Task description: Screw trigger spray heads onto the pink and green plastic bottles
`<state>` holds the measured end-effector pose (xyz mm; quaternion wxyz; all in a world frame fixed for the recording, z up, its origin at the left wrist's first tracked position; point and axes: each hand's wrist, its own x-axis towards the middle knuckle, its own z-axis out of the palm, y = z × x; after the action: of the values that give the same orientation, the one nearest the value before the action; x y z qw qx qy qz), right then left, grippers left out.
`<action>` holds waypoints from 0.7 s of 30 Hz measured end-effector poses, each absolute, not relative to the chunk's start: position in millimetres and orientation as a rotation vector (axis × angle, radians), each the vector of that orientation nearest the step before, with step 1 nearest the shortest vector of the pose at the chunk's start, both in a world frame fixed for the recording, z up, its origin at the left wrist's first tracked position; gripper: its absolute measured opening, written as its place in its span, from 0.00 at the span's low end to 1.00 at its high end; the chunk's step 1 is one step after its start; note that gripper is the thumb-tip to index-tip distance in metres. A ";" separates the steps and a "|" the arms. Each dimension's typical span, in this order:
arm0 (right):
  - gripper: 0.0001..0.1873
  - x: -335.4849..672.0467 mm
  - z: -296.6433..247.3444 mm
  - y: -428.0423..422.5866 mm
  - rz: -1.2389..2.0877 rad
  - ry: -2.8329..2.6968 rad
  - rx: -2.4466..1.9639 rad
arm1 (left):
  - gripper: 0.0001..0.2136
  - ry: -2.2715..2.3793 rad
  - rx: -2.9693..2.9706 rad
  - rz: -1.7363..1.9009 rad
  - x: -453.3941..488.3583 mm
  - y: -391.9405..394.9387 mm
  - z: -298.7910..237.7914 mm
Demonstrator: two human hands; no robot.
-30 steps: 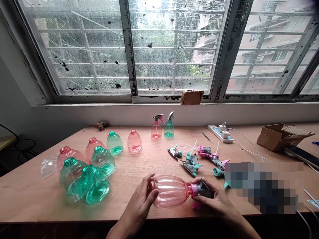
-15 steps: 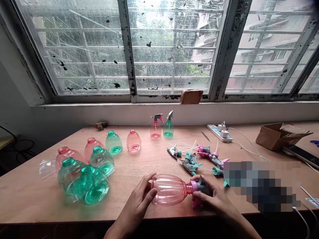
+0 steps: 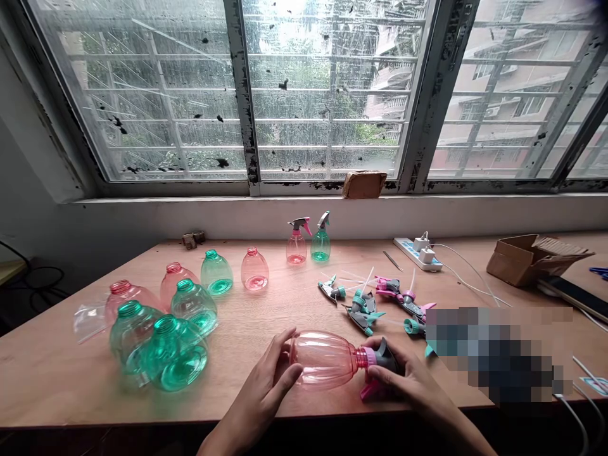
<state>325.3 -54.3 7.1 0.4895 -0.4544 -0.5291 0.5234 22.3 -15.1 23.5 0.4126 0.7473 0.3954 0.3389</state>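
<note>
A clear pink spray bottle lies on its side between my two hands, close to the table's front edge. My left hand is wrapped around its base end. At the neck, my right hand grips the grey and pink spray head, whose pink trigger points down toward the table. The head sits on the bottle's mouth; whether it is screwed tight I cannot tell. Beyond my right hand lie several loose spray heads in grey with green or pink parts.
Open green and pink bottles cluster on the left. Two bottles with heads stand at the back. A power strip, a cardboard box and white cables lie on the right, near a pixelated area. The wooden table ends just before me.
The bottle and spray head have turned slightly about their length, with the pink trigger shifting a little left. Both hands keep their hold in nearly the same place.
</note>
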 end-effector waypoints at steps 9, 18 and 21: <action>0.26 322.4 8.2 -54.7 1.221 -1.273 -1.146 | 0.24 0.961 1.842 0.892 23.4 -19.8 24.5; 0.21 330.4 12.4 -51.3 1.043 -1.457 -1.204 | 0.25 0.972 1.884 0.876 21.8 -15.9 20.6; 0.22 332.0 8.9 -50.0 1.110 -1.416 -1.203 | 0.24 0.940 1.857 0.856 21.3 -16.4 20.5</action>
<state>332.0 -50.0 8.9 0.4693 -0.4908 -0.5777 0.4528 21.3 -16.4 20.5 0.4308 0.7445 0.3770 0.3434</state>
